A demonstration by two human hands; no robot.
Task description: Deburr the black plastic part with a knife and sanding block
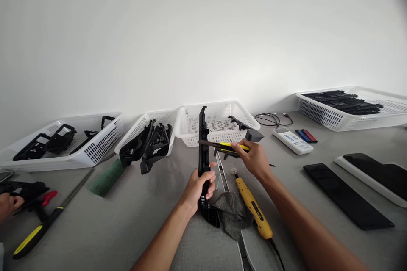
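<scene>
My left hand (200,188) is wrapped round a long black plastic part (203,135), held upright above the grey table. The part's curved lower end reaches down beside a crumpled dark grey cloth (233,216). In my right hand (254,157) is a slim file (227,146) with a yellow and black handle. Its dark blade lies across the part's upper half and seems to touch it. Just below my right hand, a yellow corded rotary tool (254,207) with a round tip rests on the table.
White baskets (187,135) along the wall hold black plastic parts (155,144). At right lie a white device (293,140), coloured sticks (307,135) and a black panel (348,196). Another file (54,216) and a green sheet (107,178) lie left. Another person's hand (9,205) grips a black part.
</scene>
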